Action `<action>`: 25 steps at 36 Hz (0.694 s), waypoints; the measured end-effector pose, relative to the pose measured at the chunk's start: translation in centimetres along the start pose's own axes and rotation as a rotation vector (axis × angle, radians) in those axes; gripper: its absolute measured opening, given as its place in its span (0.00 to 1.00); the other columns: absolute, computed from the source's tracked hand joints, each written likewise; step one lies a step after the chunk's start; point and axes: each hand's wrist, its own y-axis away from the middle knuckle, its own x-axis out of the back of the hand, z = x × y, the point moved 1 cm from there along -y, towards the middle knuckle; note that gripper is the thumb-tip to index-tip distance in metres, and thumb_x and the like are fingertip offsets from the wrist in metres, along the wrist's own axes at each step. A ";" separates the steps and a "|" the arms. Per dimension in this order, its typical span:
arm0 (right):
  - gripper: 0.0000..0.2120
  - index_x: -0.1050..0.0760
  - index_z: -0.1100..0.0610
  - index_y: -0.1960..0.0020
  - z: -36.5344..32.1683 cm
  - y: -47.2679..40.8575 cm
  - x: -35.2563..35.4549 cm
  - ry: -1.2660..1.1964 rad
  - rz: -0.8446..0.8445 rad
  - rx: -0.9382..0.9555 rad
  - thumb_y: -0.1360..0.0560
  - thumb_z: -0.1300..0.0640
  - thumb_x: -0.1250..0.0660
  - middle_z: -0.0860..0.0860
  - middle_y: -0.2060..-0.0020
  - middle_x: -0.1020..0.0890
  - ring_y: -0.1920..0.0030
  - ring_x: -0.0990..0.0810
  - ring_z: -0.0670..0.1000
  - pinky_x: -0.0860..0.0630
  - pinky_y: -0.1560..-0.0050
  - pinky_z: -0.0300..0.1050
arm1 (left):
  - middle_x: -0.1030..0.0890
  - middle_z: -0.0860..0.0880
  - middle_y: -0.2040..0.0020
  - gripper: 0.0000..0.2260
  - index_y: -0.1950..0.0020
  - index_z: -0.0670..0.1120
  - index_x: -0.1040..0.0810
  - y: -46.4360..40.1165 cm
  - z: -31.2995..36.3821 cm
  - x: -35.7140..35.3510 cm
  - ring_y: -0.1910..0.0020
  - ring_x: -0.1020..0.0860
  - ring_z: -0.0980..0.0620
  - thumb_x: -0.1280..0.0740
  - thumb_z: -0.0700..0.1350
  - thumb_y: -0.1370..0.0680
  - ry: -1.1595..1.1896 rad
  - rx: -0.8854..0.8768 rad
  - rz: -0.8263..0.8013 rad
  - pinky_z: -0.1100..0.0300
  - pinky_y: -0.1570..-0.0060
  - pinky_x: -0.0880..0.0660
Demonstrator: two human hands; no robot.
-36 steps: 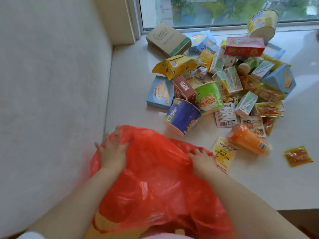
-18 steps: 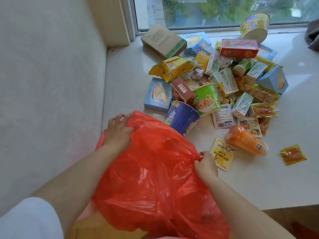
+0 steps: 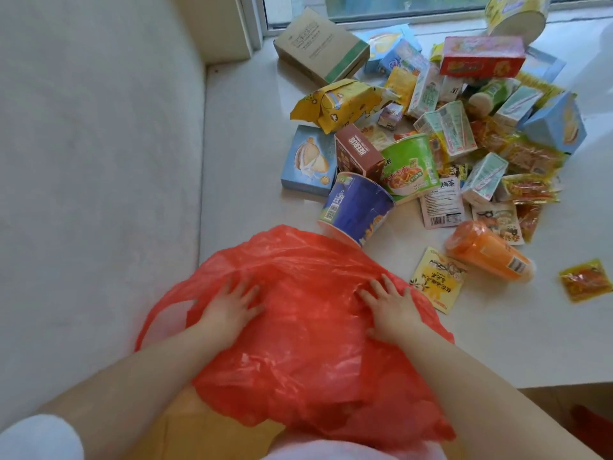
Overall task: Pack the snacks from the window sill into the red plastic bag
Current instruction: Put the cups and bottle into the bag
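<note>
Red plastic bag (image 3: 298,330) spread crumpled over the near edge of the pale window sill (image 3: 245,154); left hand (image 3: 229,310) and right hand (image 3: 391,310) pressed flat on it, fingers straight and splayed, gripping nothing; snacks (image 3: 447,134) heaped beyond toward the window; blue noodle cup (image 3: 355,207) on its side touching the bag's far edge; orange bottle (image 3: 487,250) and yellow sachet (image 3: 436,280) just right of it.
</note>
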 end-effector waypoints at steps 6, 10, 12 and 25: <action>0.29 0.25 0.43 0.38 -0.5 0.4 1.6 -0.488 0.268 0.047 0.33 0.33 0.46 0.46 0.33 0.28 0.28 0.37 0.52 0.44 0.29 0.60 | 0.22 0.48 0.44 0.13 0.44 0.49 0.23 -0.4 5.0 8.9 0.42 0.24 0.46 0.42 0.47 0.25 0.152 -0.060 0.386 0.47 0.36 0.37; 0.19 0.18 0.52 0.61 2.6 1.6 2.5 -0.805 0.799 -0.131 0.32 0.42 0.43 0.49 0.60 0.19 0.53 0.22 0.55 0.29 0.48 0.52 | 0.21 0.52 0.67 0.12 0.66 0.50 0.21 -1.2 6.2 14.0 0.72 0.21 0.48 0.44 0.49 0.33 0.473 -0.064 0.812 0.59 0.74 0.29; 0.13 0.19 0.54 0.60 5.3 2.1 2.6 -0.681 0.924 -0.234 0.32 0.48 0.40 0.51 0.60 0.20 0.54 0.24 0.55 0.28 0.53 0.51 | 0.20 0.53 0.63 0.12 0.62 0.51 0.19 -2.0 7.1 16.4 0.69 0.21 0.47 0.42 0.50 0.31 0.642 -0.062 0.851 0.59 0.73 0.27; 0.37 0.43 0.51 0.26 20.9 0.8 2.4 -0.408 0.388 -0.559 0.31 0.48 0.30 0.53 0.31 0.33 0.32 0.35 0.56 0.40 0.33 0.51 | 0.36 0.43 0.31 0.37 0.26 0.46 0.40 -16.3 18.5 22.3 0.32 0.34 0.43 0.29 0.56 0.29 1.029 0.140 0.216 0.52 0.34 0.35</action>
